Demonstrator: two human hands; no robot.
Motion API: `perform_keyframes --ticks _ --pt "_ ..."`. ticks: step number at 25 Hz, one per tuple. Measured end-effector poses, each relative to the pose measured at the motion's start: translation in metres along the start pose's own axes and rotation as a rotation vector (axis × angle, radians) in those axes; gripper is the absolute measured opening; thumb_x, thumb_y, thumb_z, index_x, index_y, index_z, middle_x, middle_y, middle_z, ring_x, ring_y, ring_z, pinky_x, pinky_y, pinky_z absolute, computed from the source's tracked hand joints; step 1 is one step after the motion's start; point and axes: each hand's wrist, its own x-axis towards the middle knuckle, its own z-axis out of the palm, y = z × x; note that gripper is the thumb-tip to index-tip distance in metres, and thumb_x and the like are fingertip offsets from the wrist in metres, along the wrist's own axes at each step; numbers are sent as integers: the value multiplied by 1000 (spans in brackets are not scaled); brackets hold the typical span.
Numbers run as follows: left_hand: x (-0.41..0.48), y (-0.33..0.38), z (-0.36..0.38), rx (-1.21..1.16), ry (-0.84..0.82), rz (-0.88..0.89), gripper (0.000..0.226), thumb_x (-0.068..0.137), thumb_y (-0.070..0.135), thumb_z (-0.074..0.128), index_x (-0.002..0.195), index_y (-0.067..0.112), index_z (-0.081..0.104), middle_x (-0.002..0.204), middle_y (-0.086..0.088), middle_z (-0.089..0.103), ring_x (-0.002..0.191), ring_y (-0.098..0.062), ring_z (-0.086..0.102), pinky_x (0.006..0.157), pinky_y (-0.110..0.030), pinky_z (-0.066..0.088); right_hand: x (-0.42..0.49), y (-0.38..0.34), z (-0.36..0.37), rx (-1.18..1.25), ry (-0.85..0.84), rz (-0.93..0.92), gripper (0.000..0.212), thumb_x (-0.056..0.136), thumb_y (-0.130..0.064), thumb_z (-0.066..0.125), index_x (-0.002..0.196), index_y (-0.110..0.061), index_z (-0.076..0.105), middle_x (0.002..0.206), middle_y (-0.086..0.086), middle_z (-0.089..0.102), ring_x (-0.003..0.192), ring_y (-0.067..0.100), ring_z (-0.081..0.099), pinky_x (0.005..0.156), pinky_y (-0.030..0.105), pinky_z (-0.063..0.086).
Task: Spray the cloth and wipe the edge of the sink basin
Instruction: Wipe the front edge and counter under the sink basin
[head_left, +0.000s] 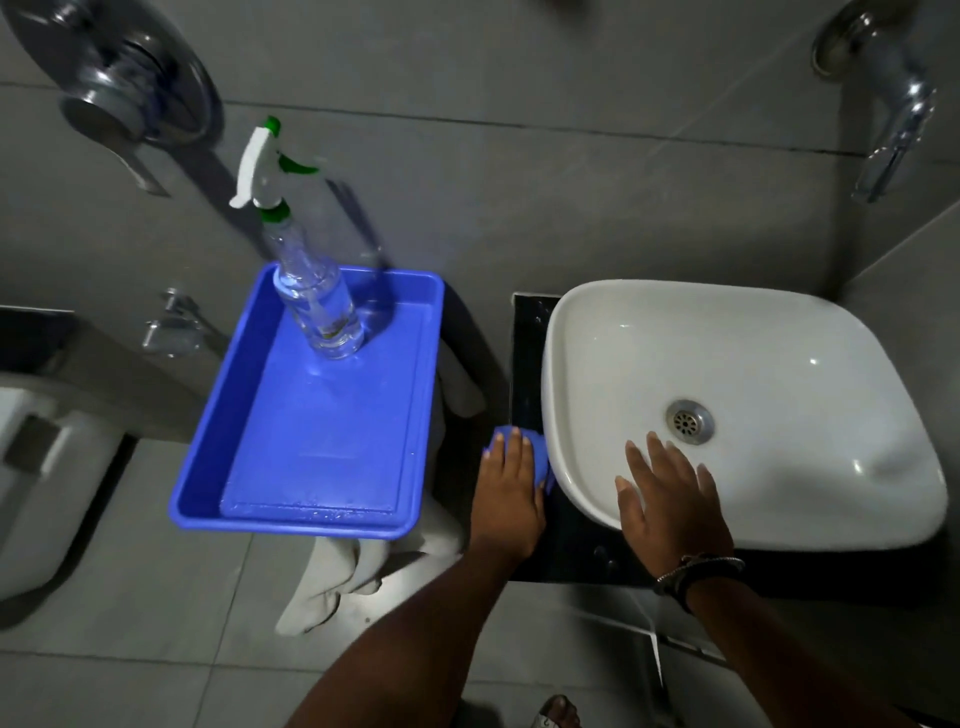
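Note:
A white sink basin (810, 332) sits on a black counter at the right. My left hand (506, 493) presses a blue cloth (540, 454) against the outer left edge of the basin, fingers flat on top of the cloth. Most of the cloth is hidden under the hand. My right hand (670, 499) rests flat with fingers spread on the basin's front left rim, close to the drain (689, 421). A clear spray bottle (306, 270) with a white and green trigger head stands upright at the far end of a blue tray (218, 431).
The blue tray rests on a stand draped with a white cloth (337, 577), left of the counter. A chrome tap (893, 104) projects from the wall above the basin. A toilet (47, 478) stands at the far left. Grey tiled floor lies below.

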Motion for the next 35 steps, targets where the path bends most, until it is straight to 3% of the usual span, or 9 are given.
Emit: perform_keyframes --ticks 5,12,18,22,29,32,35 --pt "24 -3 -8 -58 -17 -39 61 103 29 38 157 5 21 166 -11 17 155 -29 10 125 -37 4 0 -2 -6 -7 -35 3 51 92 -37 47 139 -17 47 151 13 42 140 32 37 111 57 33" --pt "157 -12 -37 87 -78 10 62 104 28 33 158 4 13 167 -15 8 155 -33 5 126 -41 6 -1 1 -4 7 -47 4 54 92 -43 35 138 -19 47 152 9 40 141 30 36 112 55 33" --pt "236 -23 -48 222 -97 188 61 104 30 33 157 4 17 166 -16 14 155 -33 7 127 -41 5 1 4 0 9 -6 -22 63 94 -50 16 134 -19 53 146 10 49 134 31 46 103 56 43" --pt "262 -26 -48 260 -104 283 62 103 30 37 156 3 20 165 -15 19 154 -31 12 127 -40 5 3 3 2 17 49 -32 66 94 -51 15 130 -17 58 143 10 53 131 32 49 101 55 44" --pt "205 -27 -40 140 -59 324 60 101 25 45 154 4 28 162 -16 28 153 -33 18 126 -39 3 -1 0 3 15 104 -37 62 94 -47 19 128 -15 60 138 10 58 127 34 53 101 55 44" --pt "151 -25 -34 128 -77 269 61 102 29 41 157 7 23 165 -13 22 155 -30 13 127 -41 4 0 0 0 -13 71 -30 57 89 -43 29 127 -15 61 135 10 60 126 34 55 102 55 44" --pt "92 -18 -27 62 -56 201 60 102 27 42 155 6 27 164 -14 24 154 -32 15 126 -44 9 -2 2 3 -8 35 -11 58 89 -44 26 129 -18 58 137 8 59 128 33 51 105 54 40"
